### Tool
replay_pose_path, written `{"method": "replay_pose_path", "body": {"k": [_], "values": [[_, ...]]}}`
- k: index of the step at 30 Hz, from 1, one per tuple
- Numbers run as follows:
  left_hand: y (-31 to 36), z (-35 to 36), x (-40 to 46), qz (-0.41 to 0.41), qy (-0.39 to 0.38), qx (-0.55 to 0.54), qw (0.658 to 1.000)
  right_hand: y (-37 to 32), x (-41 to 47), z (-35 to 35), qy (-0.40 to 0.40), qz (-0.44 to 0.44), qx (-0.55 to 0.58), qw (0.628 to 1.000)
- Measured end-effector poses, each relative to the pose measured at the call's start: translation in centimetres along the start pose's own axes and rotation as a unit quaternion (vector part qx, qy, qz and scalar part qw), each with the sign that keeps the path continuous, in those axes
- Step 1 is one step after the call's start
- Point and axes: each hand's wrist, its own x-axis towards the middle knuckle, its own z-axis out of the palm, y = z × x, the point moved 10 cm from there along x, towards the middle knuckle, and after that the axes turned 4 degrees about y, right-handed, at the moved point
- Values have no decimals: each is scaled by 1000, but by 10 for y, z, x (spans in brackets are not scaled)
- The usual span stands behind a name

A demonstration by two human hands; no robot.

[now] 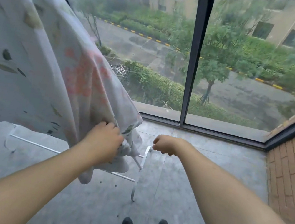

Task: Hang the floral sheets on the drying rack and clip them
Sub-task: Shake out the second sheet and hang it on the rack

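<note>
Left hand (104,139) grips the floral sheet (35,54); right hand (163,144) is curled, holding nothing.

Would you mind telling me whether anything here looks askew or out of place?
The floral sheet hangs bunched at its lower corner, where the left hand grips it. No clips are visible.

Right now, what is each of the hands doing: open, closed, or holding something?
Left hand: closed on the lower edge of the floral sheet, gripping the fabric.
Right hand: fingers curled, apart from the sheet; nothing visible in it.
</note>
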Motion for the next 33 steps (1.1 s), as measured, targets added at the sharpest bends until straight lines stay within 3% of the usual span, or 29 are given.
{"method": "replay_pose_path", "body": {"k": [3,5,8,11,13,15,17,20,24,29,31,33], "values": [[-9,-53,7,34,155,72,985,-20,19,31,-40,4,201,979],[-18,-73,11,34,219,112,969,-41,26,52,-78,24,361,929],[-30,-84,23,4,139,126,982,-60,32,75,-129,48,469,873],[-38,-64,34,-37,-5,89,995,-64,24,96,-199,65,444,871],[-35,-56,36,-38,-68,94,993,-62,22,106,-207,74,433,874],[-30,-57,46,-19,-54,137,989,-65,23,112,-192,76,453,867],[-19,-60,59,24,-9,185,982,-76,19,122,-202,70,508,835],[-5,-50,85,107,9,175,979,-92,6,137,-223,60,540,809],[15,-29,130,165,-22,203,965,-62,1,116,-177,45,565,804],[42,2,166,214,-127,206,946,12,-9,50,-39,25,576,816],[48,9,180,195,-181,179,947,42,-21,21,1,28,590,807],[39,8,186,119,-242,128,954,62,-29,-7,28,12,627,778]]}}
